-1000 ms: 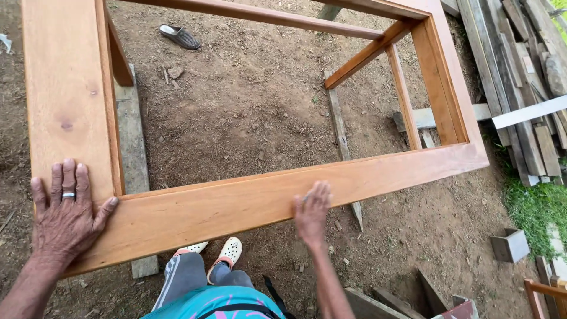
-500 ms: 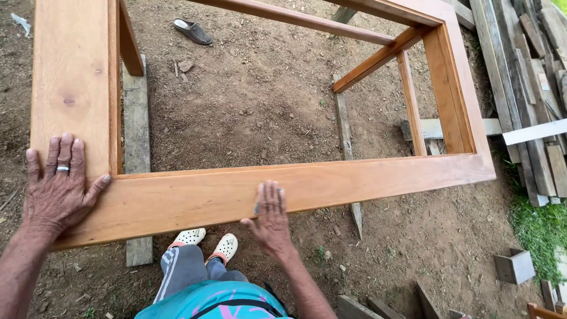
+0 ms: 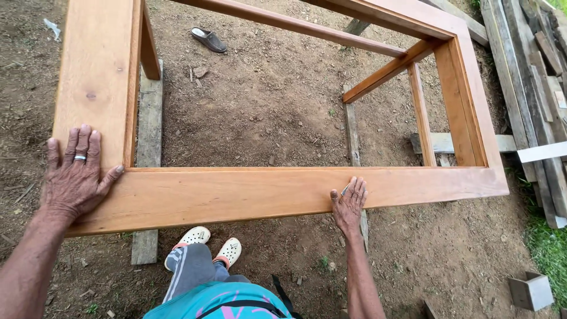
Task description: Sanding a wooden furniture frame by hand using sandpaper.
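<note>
Since the earlier frame, the right hand (image 3: 349, 202) had slid rightward along the front rail, while the left hand (image 3: 75, 177) had stayed at the near-left corner. Orange-brown wooden frame (image 3: 248, 192), a large open rectangle with cross braces, stood on bare dirt ground (image 3: 254, 106), resting over grey planks (image 3: 149, 124). Stacked lumber (image 3: 531, 77) lay to the right. Both hands lay open and flat, palms down, fingers spread, gripping nothing. White clogs (image 3: 212, 242) showed below the rail; a dark sandal (image 3: 208, 39) lay beyond the frame.
</note>
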